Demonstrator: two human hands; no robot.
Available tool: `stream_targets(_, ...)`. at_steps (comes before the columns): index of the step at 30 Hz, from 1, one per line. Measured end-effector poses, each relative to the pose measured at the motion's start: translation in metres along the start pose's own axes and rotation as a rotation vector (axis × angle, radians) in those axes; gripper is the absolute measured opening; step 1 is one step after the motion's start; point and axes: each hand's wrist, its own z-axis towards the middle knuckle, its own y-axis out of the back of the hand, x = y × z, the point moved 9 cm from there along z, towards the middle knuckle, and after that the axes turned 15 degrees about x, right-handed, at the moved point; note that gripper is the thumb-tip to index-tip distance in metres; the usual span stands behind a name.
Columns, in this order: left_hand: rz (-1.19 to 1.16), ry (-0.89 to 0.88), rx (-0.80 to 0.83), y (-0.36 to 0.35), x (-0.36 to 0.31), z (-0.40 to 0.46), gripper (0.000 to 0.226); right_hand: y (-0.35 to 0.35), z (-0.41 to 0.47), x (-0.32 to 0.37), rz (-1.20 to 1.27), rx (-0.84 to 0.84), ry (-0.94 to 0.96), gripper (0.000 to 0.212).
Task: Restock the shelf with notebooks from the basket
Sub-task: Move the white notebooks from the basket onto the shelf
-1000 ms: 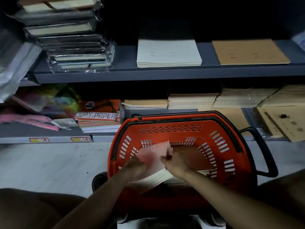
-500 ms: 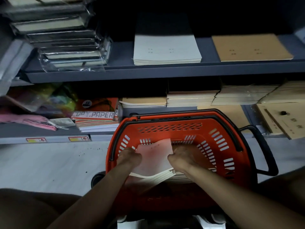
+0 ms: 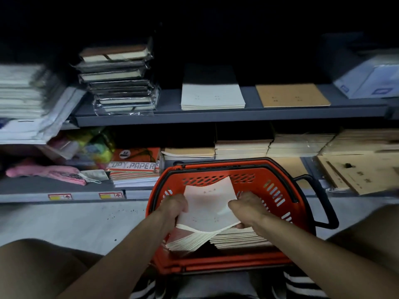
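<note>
A red plastic basket (image 3: 278, 190) stands on the floor in front of the shelves. Inside it, my left hand (image 3: 173, 205) and my right hand (image 3: 248, 209) grip the two sides of a stack of pale-covered notebooks (image 3: 208, 207), tilted up at the far edge. More notebooks (image 3: 237, 239) lie flat in the basket under my right wrist. On the grey upper shelf (image 3: 216, 117) lie a white notebook stack (image 3: 212, 97) and a brown one (image 3: 291, 96).
Wrapped dark books (image 3: 121, 83) pile up on the upper shelf's left. The lower shelf holds copy paper (image 3: 135, 167), beige notebook stacks (image 3: 269, 146), brown envelopes (image 3: 356, 172) and a pink item (image 3: 45, 171). The basket's black handle (image 3: 323, 203) sticks out right. My knees flank the basket.
My hands have spread to the stack's two sides and lifted it slightly higher in the basket. The view has tilted up, showing more of the upper shelf.
</note>
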Motion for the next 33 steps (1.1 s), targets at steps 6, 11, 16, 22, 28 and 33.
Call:
stream_targets(6, -0.124, -0.251, 0.003, -0.012, -0.026, -0.067, 0.024, 0.021, -0.049, 0.019, -0.038, -0.11, 0.15, 0.026)
stream_targets(11, -0.023, -0.401, 0.001, -0.01, -0.057, -0.106, 0.054, 0.035, -0.088, 0.036, -0.044, -0.234, 0.303, 0.03)
stream_targets(16, -0.027, -0.561, 0.026, -0.021, -0.089, -0.153, 0.05, 0.055, -0.123, 0.05, 0.035, -0.375, 0.487, 0.017)
stream_targets(22, 0.006, -0.685, 0.043, -0.025, -0.127, -0.175, 0.054, 0.081, -0.138, 0.075, 0.094, -0.427, 0.636, 0.01)
stream_targets(28, 0.14, -0.799, -0.074, -0.015, -0.182, -0.172, 0.055, 0.111, -0.118, 0.118, 0.074, -0.467, 0.695, 0.009)
stream_targets(33, 0.242, -0.93, -0.199, -0.003, -0.235, -0.164, 0.06, 0.134, -0.088, 0.163, 0.027, -0.516, 0.719, 0.013)
